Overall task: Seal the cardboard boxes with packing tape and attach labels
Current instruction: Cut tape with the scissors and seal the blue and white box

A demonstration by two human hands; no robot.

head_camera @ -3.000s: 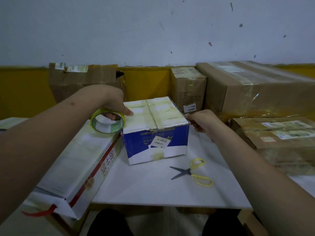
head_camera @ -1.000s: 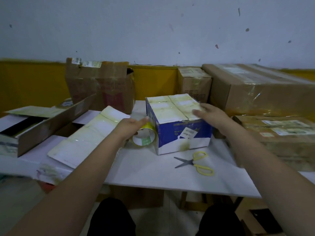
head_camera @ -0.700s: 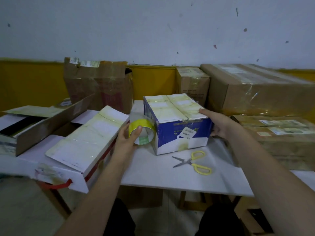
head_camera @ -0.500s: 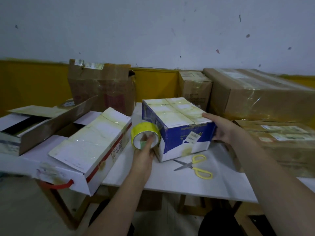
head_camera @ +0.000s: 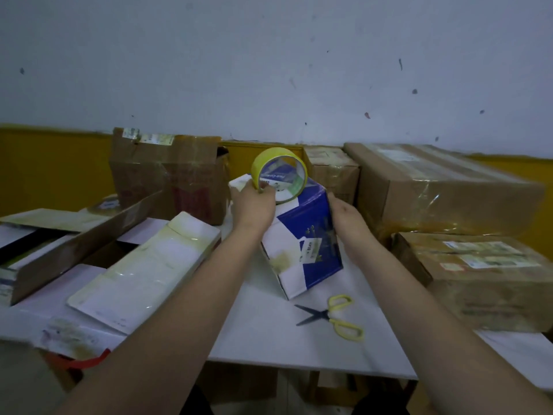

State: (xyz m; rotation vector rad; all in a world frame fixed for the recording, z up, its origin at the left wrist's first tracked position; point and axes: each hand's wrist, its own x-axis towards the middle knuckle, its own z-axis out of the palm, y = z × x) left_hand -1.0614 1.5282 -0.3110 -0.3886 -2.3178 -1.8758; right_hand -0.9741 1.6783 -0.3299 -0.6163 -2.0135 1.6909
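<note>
**Now: blue-and-white box tipped up on the bench, tape roll held at its top**

Right now your blue-and-white box [head_camera: 302,235] stands tilted on the white bench [head_camera: 269,339], tipped onto one lower edge, with a small label [head_camera: 309,249] on the side facing you. Your left hand [head_camera: 253,205] is at the box's upper left corner, fingers curled around the lower rim of a yellow tape roll [head_camera: 279,173], which stands upright against the top of the box. Your right hand [head_camera: 347,218] presses flat against the box's right side, fingers relaxed and straight, steadying it.

Just in front of the box, slightly to its right, yellow-handled scissors [head_camera: 332,317] lie on the bench with blades parted. Left of the box lies a long white carton [head_camera: 143,271] with a glossy taped top. Behind the box on the left stands an open brown box [head_camera: 167,175]; behind it on the right are a small brown box [head_camera: 332,172] and a large taped brown box [head_camera: 434,190]. Right of the box sits another brown box [head_camera: 484,274] with labels on top.
</note>
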